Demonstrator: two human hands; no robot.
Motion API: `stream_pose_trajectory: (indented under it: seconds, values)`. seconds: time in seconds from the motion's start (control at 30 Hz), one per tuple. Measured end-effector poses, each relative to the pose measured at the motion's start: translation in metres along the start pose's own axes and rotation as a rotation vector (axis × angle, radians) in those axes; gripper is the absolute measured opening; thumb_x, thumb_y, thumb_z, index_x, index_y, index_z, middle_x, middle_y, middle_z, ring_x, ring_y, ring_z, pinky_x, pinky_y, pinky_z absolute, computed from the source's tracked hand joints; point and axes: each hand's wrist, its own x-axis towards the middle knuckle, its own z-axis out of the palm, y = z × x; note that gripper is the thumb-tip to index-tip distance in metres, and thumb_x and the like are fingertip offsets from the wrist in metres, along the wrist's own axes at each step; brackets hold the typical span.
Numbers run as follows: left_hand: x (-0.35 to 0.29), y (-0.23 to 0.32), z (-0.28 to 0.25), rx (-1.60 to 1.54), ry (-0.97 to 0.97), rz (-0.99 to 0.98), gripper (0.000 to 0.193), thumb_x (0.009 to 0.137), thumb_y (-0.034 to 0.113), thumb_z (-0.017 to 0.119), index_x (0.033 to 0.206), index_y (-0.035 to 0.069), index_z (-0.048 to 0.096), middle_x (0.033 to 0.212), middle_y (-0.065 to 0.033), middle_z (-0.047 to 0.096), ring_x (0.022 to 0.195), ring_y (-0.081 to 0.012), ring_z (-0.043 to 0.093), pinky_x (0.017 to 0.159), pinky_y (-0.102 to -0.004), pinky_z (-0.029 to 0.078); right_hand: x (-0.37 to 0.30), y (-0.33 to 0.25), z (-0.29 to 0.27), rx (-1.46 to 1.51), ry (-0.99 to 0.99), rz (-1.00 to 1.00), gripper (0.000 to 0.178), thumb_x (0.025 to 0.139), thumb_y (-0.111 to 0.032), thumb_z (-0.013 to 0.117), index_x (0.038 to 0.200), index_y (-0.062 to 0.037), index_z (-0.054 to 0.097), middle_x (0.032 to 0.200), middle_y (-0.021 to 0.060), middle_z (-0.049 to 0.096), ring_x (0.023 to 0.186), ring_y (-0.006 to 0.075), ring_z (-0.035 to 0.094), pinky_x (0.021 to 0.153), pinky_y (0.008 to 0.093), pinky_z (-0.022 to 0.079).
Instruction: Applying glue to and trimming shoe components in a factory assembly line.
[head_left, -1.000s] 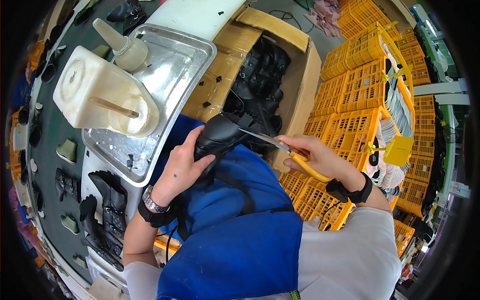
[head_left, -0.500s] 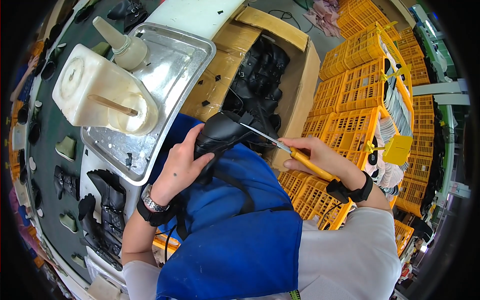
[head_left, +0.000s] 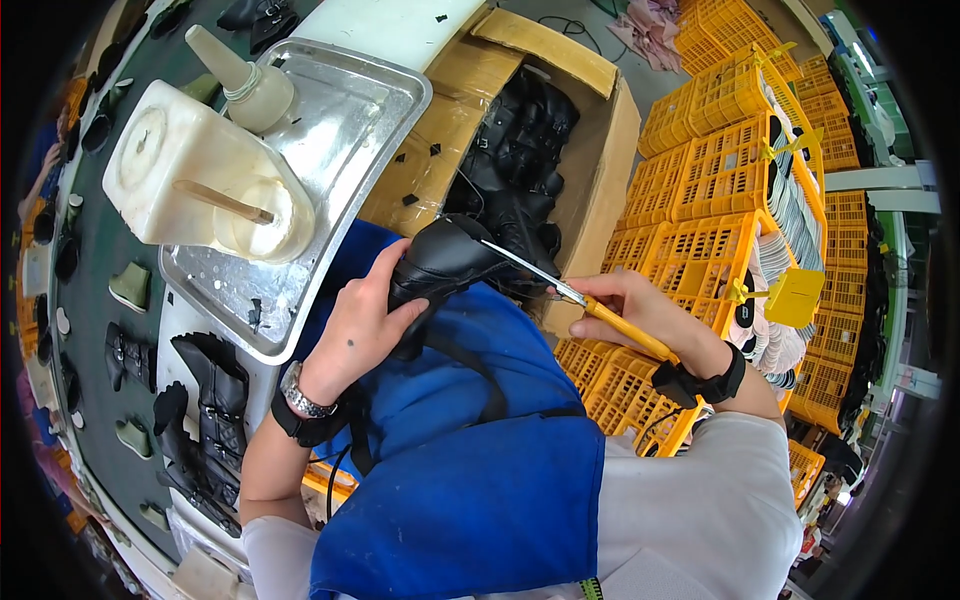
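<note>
A black leather boot (head_left: pixel 440 259) is in my left hand (head_left: pixel 364 325), which wraps round it with the thumb on the near side. The boot is tilted above my lap, its toe up, and part of it is hidden by my hand. In my right hand (head_left: pixel 628 312) is a hand tool (head_left: pixel 632 331) with a yellow handle and a long thin metal shaft. Its tip touches or nearly touches the boot's right side; I cannot tell which. An open cardboard box (head_left: pixel 600 190) filled with black boots (head_left: pixel 515 150) stands just beyond.
Left of my hands, a metal tray (head_left: pixel 350 110) carries a white plastic container (head_left: pixel 200 180) with a stick in it and a spouted bottle (head_left: pixel 262 97). Black boots (head_left: pixel 222 405) lie beside a green conveyor (head_left: pixel 100 250). Stacked yellow crates (head_left: pixel 690 250) stand at right.
The tool's tip has shifted slightly up along the boot. The boot has turned a little in my left hand. Both hands keep their grip.
</note>
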Motion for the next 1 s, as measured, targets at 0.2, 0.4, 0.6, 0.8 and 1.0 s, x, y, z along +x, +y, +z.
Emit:
stream_pose_trajectory:
  seconds: [0.2,0.4,0.6,0.8,1.0]
  values:
    - [0.0,0.0,0.001,-0.021,-0.002,0.023,0.055,0.073,0.006,0.065,0.121,0.001,0.038,0.082,-0.0248,0.06,0.081,-0.0402,0.058,0.068,-0.0415,0.047,-0.002,0.006,-0.008,-0.091,-0.008,-0.041,0.049,0.078,-0.009,0.068,0.123,-0.0039,0.049,0.076,-0.0032,0.05,0.071,0.0039,0.044,0.064,0.0198,0.04]
    - [0.0,0.002,0.0,-0.009,-0.01,0.02,0.055,0.073,0.007,0.065,0.121,0.001,0.038,0.082,-0.0247,0.06,0.081,-0.0402,0.058,0.068,-0.0417,0.047,-0.002,0.001,-0.008,0.006,-0.022,0.007,0.051,0.078,-0.009,0.068,0.125,-0.0058,0.047,0.075,-0.0032,0.049,0.07,0.0047,0.043,0.063,0.0197,0.039]
    - [-0.001,0.002,0.0,-0.016,0.005,0.023,0.056,0.073,0.007,0.065,0.121,0.001,0.037,0.081,-0.0246,0.06,0.08,-0.0402,0.059,0.068,-0.0419,0.047,-0.005,0.009,-0.015,-0.107,0.028,-0.008,0.051,0.079,-0.01,0.067,0.125,-0.0068,0.047,0.074,-0.002,0.047,0.07,0.006,0.041,0.062,0.02,0.038]
    - [-0.004,0.014,-0.002,0.013,-0.033,-0.045,0.058,0.074,0.005,0.065,0.124,0.001,0.036,0.087,-0.0234,0.061,0.086,-0.0383,0.059,0.071,-0.0374,0.047,-0.006,0.005,-0.01,-0.113,-0.021,0.013,0.05,0.079,-0.01,0.066,0.125,-0.006,0.047,0.073,-0.0022,0.046,0.068,0.0061,0.041,0.061,0.0207,0.038]
    - [-0.005,0.014,0.001,0.012,-0.015,0.011,0.059,0.073,0.003,0.065,0.124,0.002,0.036,0.086,-0.0229,0.06,0.084,-0.0384,0.059,0.07,-0.0375,0.047,-0.003,0.006,-0.008,0.029,-0.094,0.025,0.051,0.079,-0.007,0.067,0.125,-0.0068,0.048,0.072,-0.0048,0.047,0.067,0.0036,0.04,0.059,0.0189,0.037]
